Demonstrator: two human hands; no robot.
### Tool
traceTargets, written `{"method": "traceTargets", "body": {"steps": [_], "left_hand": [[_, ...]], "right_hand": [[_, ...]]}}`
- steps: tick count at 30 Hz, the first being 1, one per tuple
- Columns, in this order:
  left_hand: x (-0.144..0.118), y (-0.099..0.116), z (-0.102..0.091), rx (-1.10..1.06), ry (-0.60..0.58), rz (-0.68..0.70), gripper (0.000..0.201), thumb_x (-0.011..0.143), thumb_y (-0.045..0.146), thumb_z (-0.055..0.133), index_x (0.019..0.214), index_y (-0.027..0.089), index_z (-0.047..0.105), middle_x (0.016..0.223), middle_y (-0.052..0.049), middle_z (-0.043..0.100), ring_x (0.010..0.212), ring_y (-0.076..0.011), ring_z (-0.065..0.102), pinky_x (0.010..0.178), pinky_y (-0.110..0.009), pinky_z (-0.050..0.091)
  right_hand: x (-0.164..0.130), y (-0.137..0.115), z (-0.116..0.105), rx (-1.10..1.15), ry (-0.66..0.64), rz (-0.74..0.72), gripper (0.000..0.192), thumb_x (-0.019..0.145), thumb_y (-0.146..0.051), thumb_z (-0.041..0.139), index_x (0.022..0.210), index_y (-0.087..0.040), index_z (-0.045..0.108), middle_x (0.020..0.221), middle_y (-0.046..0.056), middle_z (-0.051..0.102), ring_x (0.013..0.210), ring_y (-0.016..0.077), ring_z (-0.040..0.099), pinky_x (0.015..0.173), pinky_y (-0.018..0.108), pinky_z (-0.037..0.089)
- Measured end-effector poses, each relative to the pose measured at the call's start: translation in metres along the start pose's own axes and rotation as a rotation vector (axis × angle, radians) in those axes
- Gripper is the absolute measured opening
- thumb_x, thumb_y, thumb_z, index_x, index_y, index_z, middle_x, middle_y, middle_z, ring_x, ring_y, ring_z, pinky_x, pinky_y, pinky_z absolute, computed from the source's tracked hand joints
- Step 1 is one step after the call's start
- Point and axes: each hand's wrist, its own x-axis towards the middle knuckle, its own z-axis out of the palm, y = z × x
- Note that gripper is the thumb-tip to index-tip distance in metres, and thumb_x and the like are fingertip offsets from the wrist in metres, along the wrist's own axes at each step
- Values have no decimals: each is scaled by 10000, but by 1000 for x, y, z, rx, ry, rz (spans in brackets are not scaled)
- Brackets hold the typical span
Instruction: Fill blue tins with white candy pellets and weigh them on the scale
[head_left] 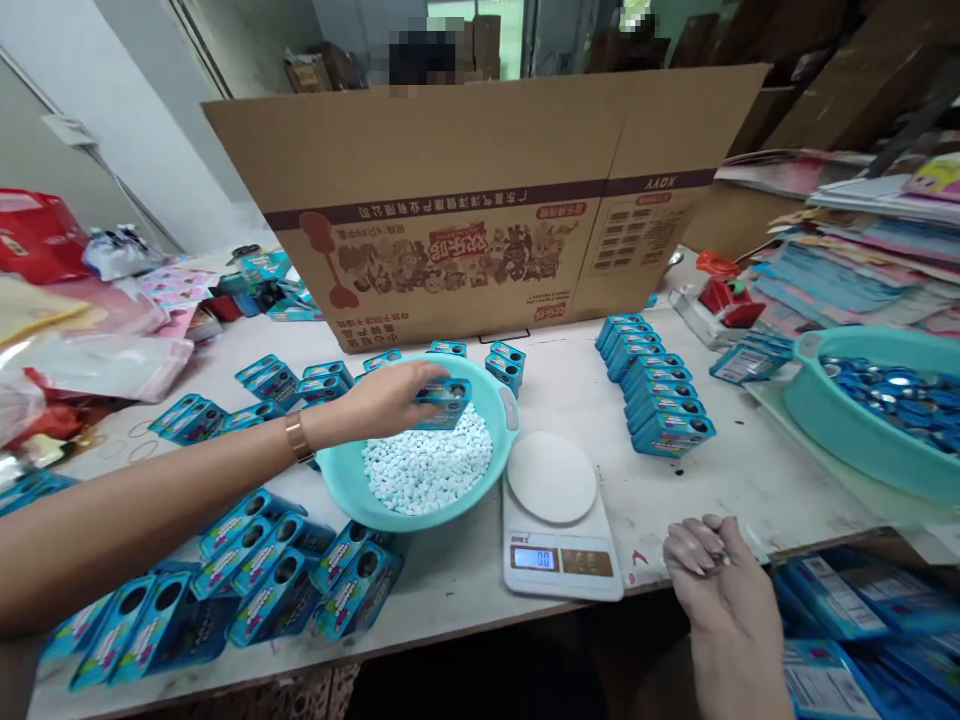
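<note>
A large brown printed cardboard sheet (480,200) is stood upright across the back of the white table (750,470), closing off what lies behind it. A round turquoise plastic basin (352,490) heaped with small white tablets (427,465) is set at the middle, just beside a white digital kitchen scale (559,520) with nothing on its round plate. A row of small blue tins (660,400) is lined up to the right of the scale, more blue tins (270,580) are scattered at the near left, and a second turquoise tub (870,420) of blue lids is cut off by the right edge. The print on the tins is too small to be read. The left hand (390,400) is reached over the basin, and a small blue rectangular tin (444,400) is gripped by its fingers above the tablets. The right hand (712,570) is held at the near table edge with fingers curled inward; whether anything is held inside cannot be told.
</note>
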Motion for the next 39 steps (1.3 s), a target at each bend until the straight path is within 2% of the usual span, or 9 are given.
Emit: {"method": "traceTargets", "body": {"steps": [5,9,12,15,17,21,25,32,39], "left_hand": [[26,56,4,-244,156,129,313,831,394,599,1086,215,626,1024,-30,706,921,-222,642,978,-426,414],[51,101,41,-189,135,231,263,779,341,625,990,184,647,946,-44,705,991,-254,630,1119,-543,214],[66,117,73,-98,57,251,233,780,344,609,937,177,648,869,-65,706,979,-285,636,1124,-599,156],[70,119,88,-6,-41,221,283,814,366,580,1004,162,634,905,-98,709,1001,-308,632,1114,-635,130],[67,118,83,14,-75,204,527,797,422,622,1220,117,545,1130,-169,671,1188,-359,546,1128,-626,106],[54,112,53,-6,21,170,1087,731,562,683,1508,89,87,1567,-251,225,1464,-418,119,1163,-590,32],[40,101,37,-58,85,132,1044,786,573,625,1512,139,13,1572,-232,212,1466,-405,111,1154,-624,29],[34,89,53,-82,31,118,948,815,518,620,1504,153,81,1545,-231,272,1458,-432,112,1127,-683,49],[42,98,59,-67,-36,131,895,818,483,646,1494,137,173,1525,-229,313,1464,-427,115,1132,-688,69]], "right_hand": [[-6,2,1,3,45,-1,355,679,-181,810,720,-191,457,503,-109,391,373,37,361,337,139,324],[-11,-3,-7,-9,36,-9,325,726,-194,770,725,-199,445,508,-110,391,376,43,357,347,143,334],[-14,-10,-15,-8,42,-25,303,748,-177,739,722,-201,439,511,-106,394,380,44,358,353,143,336],[-17,-18,-22,2,53,-41,281,764,-165,717,721,-197,442,511,-105,388,384,44,360,358,143,334],[-18,-21,-25,4,57,-46,264,780,-164,701,725,-195,445,515,-104,383,387,43,360,363,148,330],[-16,-20,-27,14,84,-35,215,826,-159,649,741,-194,454,518,-103,375,390,49,353,373,154,326],[-10,-10,-26,-4,103,-58,220,831,-202,643,735,-197,445,534,-97,383,410,51,371,400,157,344],[-5,-3,-30,-114,165,-144,100,788,-232,592,797,-204,497,671,-25,538,579,114,551,539,254,502],[-3,-7,-36,-146,208,-128,170,681,-116,593,816,-197,528,700,-29,554,604,109,577,561,253,516]]}}
